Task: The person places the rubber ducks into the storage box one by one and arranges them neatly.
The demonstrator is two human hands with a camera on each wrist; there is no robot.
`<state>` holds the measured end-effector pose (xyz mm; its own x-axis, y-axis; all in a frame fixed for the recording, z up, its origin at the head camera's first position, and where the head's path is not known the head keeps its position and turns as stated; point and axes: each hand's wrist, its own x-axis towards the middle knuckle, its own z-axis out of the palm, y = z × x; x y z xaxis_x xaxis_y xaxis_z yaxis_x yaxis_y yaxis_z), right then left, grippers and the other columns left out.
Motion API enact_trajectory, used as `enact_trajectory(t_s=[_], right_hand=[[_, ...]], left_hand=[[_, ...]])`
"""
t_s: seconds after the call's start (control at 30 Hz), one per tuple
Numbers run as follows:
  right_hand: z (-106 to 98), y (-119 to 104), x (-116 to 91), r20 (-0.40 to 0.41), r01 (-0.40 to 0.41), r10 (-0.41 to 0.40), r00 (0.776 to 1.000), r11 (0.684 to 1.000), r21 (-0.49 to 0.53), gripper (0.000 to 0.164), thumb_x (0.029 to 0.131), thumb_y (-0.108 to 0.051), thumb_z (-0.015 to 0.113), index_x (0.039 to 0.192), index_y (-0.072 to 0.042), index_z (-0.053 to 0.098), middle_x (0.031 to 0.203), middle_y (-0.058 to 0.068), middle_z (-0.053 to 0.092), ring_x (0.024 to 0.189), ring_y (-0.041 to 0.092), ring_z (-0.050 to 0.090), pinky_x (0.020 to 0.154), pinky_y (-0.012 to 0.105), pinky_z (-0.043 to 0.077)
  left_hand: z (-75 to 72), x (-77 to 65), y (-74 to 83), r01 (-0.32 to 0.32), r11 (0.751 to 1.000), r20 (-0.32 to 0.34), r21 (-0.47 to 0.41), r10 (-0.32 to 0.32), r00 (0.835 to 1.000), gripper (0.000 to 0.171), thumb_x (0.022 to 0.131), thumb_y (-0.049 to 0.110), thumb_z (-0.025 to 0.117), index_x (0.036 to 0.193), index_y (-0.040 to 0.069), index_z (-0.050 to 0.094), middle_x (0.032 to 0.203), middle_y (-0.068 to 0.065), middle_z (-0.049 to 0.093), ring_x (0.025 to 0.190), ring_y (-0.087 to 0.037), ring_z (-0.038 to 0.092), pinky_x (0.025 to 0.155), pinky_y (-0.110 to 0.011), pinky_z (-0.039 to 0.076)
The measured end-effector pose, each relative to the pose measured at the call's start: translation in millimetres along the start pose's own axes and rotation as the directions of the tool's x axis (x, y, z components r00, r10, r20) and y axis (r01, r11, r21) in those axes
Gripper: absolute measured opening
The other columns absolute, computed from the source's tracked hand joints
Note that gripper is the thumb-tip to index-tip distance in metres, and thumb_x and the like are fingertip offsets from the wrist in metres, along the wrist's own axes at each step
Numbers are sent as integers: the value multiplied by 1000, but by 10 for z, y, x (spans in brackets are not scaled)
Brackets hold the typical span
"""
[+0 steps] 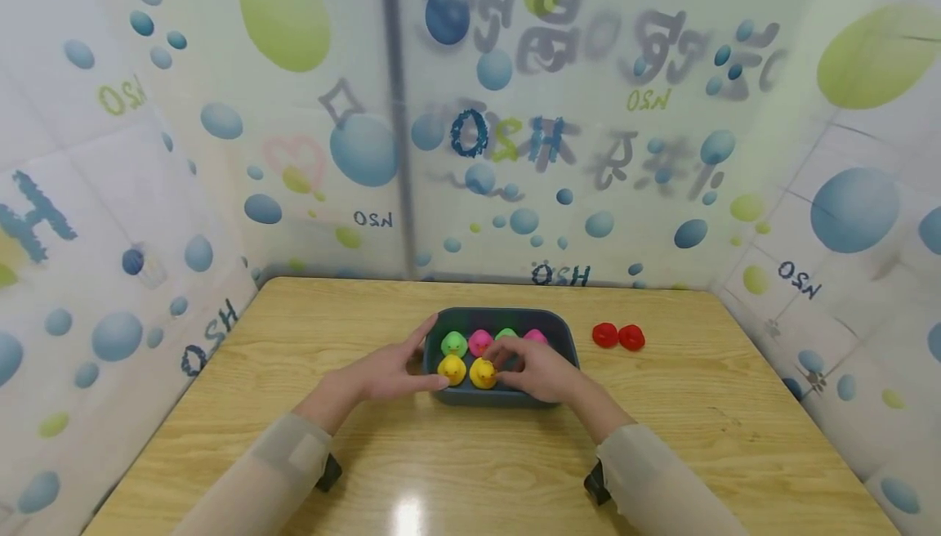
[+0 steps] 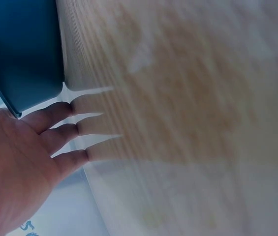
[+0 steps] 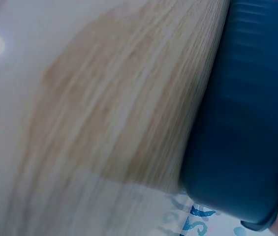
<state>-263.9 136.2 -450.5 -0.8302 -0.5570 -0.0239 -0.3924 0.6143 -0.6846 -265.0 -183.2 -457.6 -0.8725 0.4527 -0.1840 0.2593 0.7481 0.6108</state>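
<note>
A dark blue rectangular bin [image 1: 500, 396] stands on the table with small rubber ducks inside. Along its back lie a green duck [image 1: 454, 344], a pink duck [image 1: 480, 343], and another green and pink one partly hidden by my right hand. In front sit a yellow duck [image 1: 452, 370] and a second yellow duck [image 1: 483, 373]. My right hand [image 1: 540, 368] reaches over the front rim, its thumb and fingertips pinching the second yellow duck's right side. My left hand [image 1: 385, 371] rests at the bin's left end, fingers extended and thumb along the front rim.
Two small red objects [image 1: 618, 337] lie side by side on the wooden table [image 1: 412, 454], right of the bin. Patterned curtains [image 1: 470, 193] enclose the table at the back and sides.
</note>
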Motion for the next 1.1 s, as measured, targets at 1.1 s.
enact_trajectory(t_s=[1.1], right_hand=[[-16, -29, -42, -10, 13, -13, 1000, 1000, -15, 31, 106, -15, 74, 136, -24, 77, 131, -1, 78, 98, 13, 65, 90, 31, 58]], left_hand=[[-4, -31, 30, 5, 1000, 1, 1, -5, 1000, 112, 95, 79, 67, 176, 46, -4, 173, -20, 45, 153, -51, 50, 125, -72, 38]])
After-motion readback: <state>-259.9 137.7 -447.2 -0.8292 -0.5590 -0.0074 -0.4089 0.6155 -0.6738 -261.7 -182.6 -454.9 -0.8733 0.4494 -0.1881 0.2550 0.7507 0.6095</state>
